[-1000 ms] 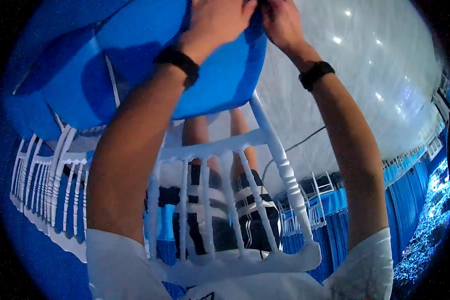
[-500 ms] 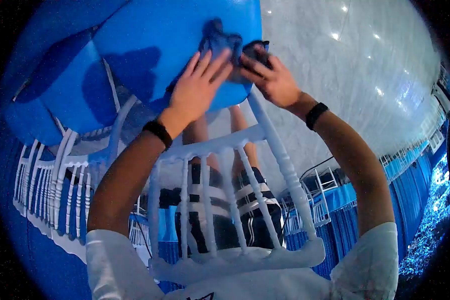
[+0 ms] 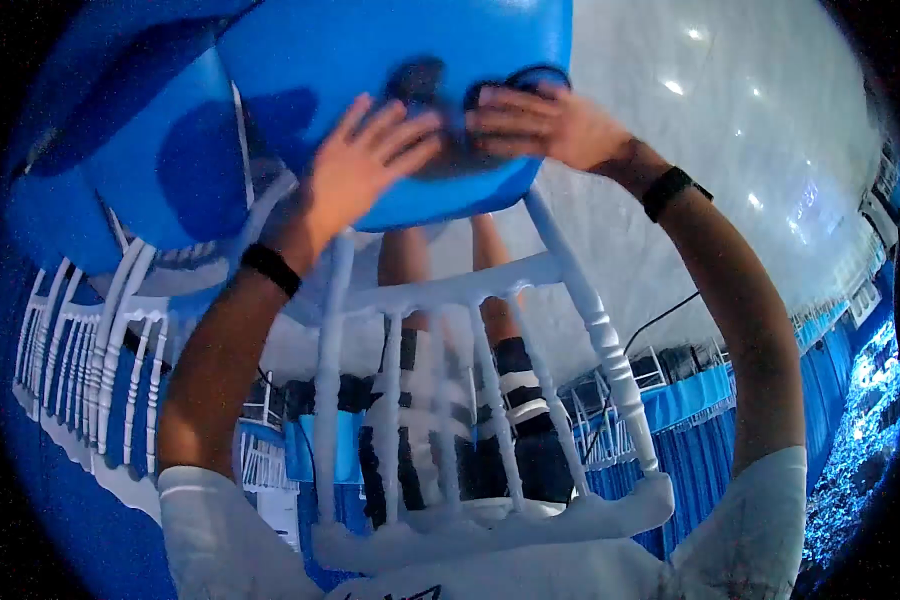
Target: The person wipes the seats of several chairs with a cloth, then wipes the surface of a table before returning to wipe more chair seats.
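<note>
A white spindle-backed chair (image 3: 450, 295) stands right before me, its blue seat (image 3: 390, 40) beyond the backrest. Over the left part of this seat, my left hand (image 3: 370, 155) has its fingers spread, with nothing visible in it. Near the seat's right edge is my right hand (image 3: 545, 125), its fingers stretched out over a dark, blurred item (image 3: 480, 95) with a thin dark loop beside it. Whether the hand touches that item cannot be made out. Dark shadows lie on the blue surface between and beyond both hands.
More white chairs (image 3: 120, 350) with blue seats line the left. A pale, shiny floor (image 3: 690, 180) spreads at the right. Farther off are chairs and blue drapes (image 3: 690, 430). My legs show through the chair's spindles.
My hands have moved apart, the left toward the left and the right slightly up. The crumpled dark shape between them looks different and blurred. The chair has shifted slightly right in view.
</note>
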A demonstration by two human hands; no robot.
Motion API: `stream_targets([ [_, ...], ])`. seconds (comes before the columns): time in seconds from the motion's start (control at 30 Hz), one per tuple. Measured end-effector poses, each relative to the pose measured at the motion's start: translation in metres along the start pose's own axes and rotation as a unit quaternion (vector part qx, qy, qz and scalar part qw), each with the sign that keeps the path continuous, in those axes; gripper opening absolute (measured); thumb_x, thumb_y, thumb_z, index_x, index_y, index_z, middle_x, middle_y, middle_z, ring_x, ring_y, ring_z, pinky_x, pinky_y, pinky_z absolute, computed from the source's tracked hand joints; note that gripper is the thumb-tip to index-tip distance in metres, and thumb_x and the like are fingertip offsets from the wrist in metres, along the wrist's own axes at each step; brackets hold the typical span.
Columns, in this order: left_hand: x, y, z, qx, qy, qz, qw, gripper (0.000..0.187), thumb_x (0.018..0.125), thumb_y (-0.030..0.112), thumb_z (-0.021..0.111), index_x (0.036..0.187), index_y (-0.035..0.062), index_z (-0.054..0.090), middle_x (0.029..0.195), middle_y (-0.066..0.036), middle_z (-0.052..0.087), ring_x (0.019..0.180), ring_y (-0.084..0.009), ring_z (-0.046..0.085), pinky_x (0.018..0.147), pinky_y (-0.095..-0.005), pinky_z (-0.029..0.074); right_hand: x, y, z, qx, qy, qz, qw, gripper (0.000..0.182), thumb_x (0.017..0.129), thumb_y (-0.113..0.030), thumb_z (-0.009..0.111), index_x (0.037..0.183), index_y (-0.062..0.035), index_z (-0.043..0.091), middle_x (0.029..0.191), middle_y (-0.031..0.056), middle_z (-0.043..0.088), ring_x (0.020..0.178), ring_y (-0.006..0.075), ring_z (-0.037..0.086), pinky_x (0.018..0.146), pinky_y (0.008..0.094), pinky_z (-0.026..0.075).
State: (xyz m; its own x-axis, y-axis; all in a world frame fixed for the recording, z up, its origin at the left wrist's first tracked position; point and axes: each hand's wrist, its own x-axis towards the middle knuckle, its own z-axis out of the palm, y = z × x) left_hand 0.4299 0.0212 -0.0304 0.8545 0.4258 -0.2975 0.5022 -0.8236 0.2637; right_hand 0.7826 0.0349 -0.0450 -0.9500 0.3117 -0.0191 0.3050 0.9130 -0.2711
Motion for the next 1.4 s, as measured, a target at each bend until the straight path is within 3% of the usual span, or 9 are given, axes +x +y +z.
stream_targets([
  [0.17,-0.002,-0.073,-0.036,0.099,0.049,-0.138,0.984,0.069,0.097,0.012,0.052,0.16,0.0371,0.039,0.169,0.007,0.032,0.151,-0.0305,0.039,0.124,-0.0589,0.024,0.074,0.02,-0.049,0.059,0.035,0.232,0.97,0.05,0.097,-0.016,0.058,0.147,-0.0083,0.057,0.159,0.0222,0.043,0.148,0.0424,0.037,0.116,0.0557,0.038],
  [0.27,-0.005,-0.069,-0.041,0.018,0.114,-0.199,0.973,0.062,0.094,0.003,0.055,0.15,0.0291,0.056,0.169,0.0,0.034,0.154,-0.0367,0.033,0.124,-0.0582,0.024,0.103,-0.003,-0.025,-0.082,0.021,0.354,0.931,0.064,0.094,-0.022,0.057,0.156,-0.0355,0.047,0.171,-0.0029,0.031,0.157,0.0267,0.028,0.116,0.0451,0.038],
  [0.4,-0.023,-0.029,-0.02,-0.039,0.094,-0.21,0.973,0.046,0.093,0.011,0.057,0.139,0.0112,0.064,0.169,-0.007,0.033,0.153,-0.0435,0.03,0.123,-0.0592,0.026,0.114,-0.032,-0.01,0.101,0.042,0.227,0.968,0.06,0.094,-0.02,0.054,0.153,-0.0288,0.051,0.171,-0.0008,0.03,0.158,0.0282,0.025,0.125,0.0497,0.028],
  [0.67,-0.096,0.03,-0.001,-0.214,-0.066,0.032,0.974,0.039,0.09,0.034,0.065,0.124,0.0143,0.073,0.155,-0.01,0.051,0.153,-0.038,0.031,0.126,-0.0571,0.021,0.063,-0.106,0.047,0.36,-0.026,0.03,0.932,0.047,0.089,-0.017,0.058,0.135,-0.016,0.065,0.158,0.0039,0.048,0.15,0.0239,0.04,0.128,0.0456,0.026],
  [0.77,-0.077,0.035,-0.014,-0.308,-0.264,0.075,0.911,0.042,0.098,0.042,0.058,0.124,0.012,0.073,0.142,-0.015,0.063,0.143,-0.0401,0.046,0.114,-0.0549,0.04,0.07,-0.09,-0.03,0.086,-0.182,-0.156,0.967,0.03,0.089,-0.013,0.061,0.117,-0.0136,0.073,0.143,0.003,0.061,0.142,0.0229,0.049,0.128,0.0414,0.029],
  [0.83,-0.053,0.039,-0.031,-0.373,-0.49,0.01,0.788,0.044,0.099,0.046,0.057,0.122,0.013,0.074,0.13,-0.017,0.07,0.13,-0.0401,0.06,0.105,-0.0537,0.05,0.018,-0.095,0.007,0.275,-0.143,0.011,0.951,0.024,0.088,-0.012,0.062,0.11,-0.0109,0.073,0.137,0.0045,0.064,0.139,0.0246,0.052,0.125,0.0419,0.034],
  [1.07,-0.097,-0.004,-0.194,-0.404,-0.285,-0.056,0.868,0.058,0.097,0.059,0.059,0.124,0.0103,0.072,0.109,-0.019,0.075,0.099,-0.0417,0.071,0.087,-0.0503,0.056,-0.105,-0.119,-0.105,0.232,-0.205,0.506,0.805,0.017,0.093,-0.015,0.06,0.106,-0.0119,0.07,0.098,0.0162,0.072,0.096,0.0387,0.069,0.081,0.0504,0.054],
  [1.27,-0.198,0.006,-0.348,-0.334,-0.162,-0.126,0.92,0.055,0.098,0.059,0.059,0.119,0.0113,0.073,0.103,-0.018,0.076,0.092,-0.0393,0.073,0.079,-0.0498,0.057,-0.13,-0.276,-0.199,0.255,-0.176,0.625,0.717,0.022,0.103,-0.026,0.055,0.104,-0.0076,0.066,0.093,0.0268,0.07,0.088,0.0465,0.066,0.073,0.0557,0.053],
  [1.4,-0.267,0.07,-0.409,-0.323,-0.081,-0.148,0.931,0.053,0.098,0.061,0.058,0.122,0.0155,0.072,0.099,-0.02,0.075,0.088,-0.0412,0.072,0.079,-0.0525,0.057,-0.222,-0.364,-0.197,0.386,0.246,0.722,0.518,0.047,0.108,-0.039,0.055,0.107,0.0068,0.067,0.096,0.0119,0.072,0.091,0.0187,0.063,0.083,0.0349,0.052],
])
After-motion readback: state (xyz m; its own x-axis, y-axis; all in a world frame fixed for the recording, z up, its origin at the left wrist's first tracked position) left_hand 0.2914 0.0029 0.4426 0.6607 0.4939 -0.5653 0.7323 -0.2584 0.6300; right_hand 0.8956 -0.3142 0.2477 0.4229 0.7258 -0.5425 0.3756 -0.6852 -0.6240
